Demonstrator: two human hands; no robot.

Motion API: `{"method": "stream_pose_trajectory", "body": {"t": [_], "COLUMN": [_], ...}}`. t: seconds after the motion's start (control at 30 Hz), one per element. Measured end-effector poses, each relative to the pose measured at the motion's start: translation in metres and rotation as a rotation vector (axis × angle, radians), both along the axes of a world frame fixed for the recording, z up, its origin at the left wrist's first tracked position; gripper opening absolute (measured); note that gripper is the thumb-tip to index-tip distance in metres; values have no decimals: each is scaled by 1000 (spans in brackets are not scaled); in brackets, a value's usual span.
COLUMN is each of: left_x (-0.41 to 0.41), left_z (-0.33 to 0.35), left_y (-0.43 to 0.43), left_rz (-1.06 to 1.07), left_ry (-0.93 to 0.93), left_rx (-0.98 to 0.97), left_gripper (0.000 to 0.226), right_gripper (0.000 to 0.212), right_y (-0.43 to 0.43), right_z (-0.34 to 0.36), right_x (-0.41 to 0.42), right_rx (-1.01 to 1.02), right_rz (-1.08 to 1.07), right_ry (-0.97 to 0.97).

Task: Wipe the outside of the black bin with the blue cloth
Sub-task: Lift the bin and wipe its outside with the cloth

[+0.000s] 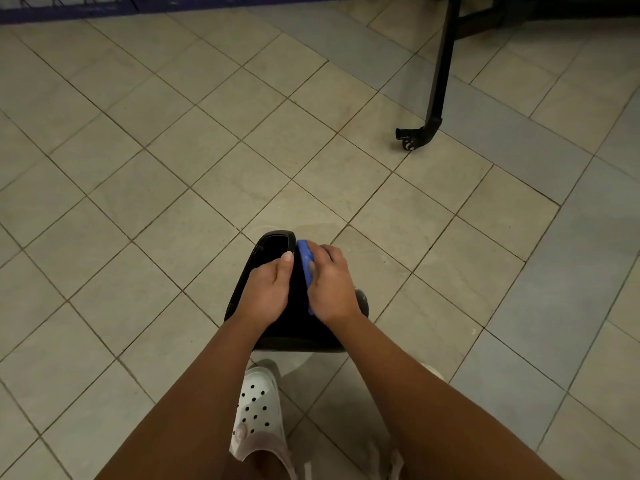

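Note:
A glossy black bin [294,327] lies tipped on its side on the tiled floor, its open mouth pointing away from me. My left hand [266,292] rests on the bin's upper side, gripping it near the rim, thumb stretched toward the opening. My right hand [330,282] presses a folded blue cloth [304,261] against the bin's right outer side, just behind the rim. Most of the cloth is hidden under my fingers.
White perforated clogs [258,414] on my feet stand just below the bin. A black metal furniture leg [438,81] with a curved foot reaches the floor at the upper right. A dark blue frame [69,12] runs along the top edge.

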State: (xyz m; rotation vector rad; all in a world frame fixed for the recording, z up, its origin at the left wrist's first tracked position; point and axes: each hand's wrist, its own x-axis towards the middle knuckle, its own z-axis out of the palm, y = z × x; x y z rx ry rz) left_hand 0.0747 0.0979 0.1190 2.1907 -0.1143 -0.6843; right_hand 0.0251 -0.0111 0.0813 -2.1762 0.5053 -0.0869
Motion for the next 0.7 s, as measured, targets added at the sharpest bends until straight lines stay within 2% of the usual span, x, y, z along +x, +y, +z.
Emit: {"method": "stream_pose_trajectory", "body": {"t": [0.1, 0.2, 0.27, 0.37, 0.5, 0.7], "left_x": [2, 6, 6, 7, 4, 0], "left_z": [1, 3, 5, 3, 3, 9], "left_y": [-2, -2, -1, -1, -5, -9], "left_rz": [46, 30, 33, 93, 166, 85], "left_ry": [-11, 29, 88, 119, 46, 11], "left_rx": [10, -27, -74, -94, -68, -17], "left_gripper": [52, 47, 43, 42, 45, 51], "right_gripper": [56, 68, 65, 46, 43, 46], "right_y": [19, 42, 40, 26, 15, 19], "right_z": [-11, -18, -18, -16, -11, -20], "right_x": [-28, -49, -44, -31, -28, -42], "right_rx": [-111, -202, -178, -118, 22, -22], "right_rz": [-46, 6, 94, 141, -39, -330], "right_ry": [-3, -110, -167, -165, 14, 199]}}
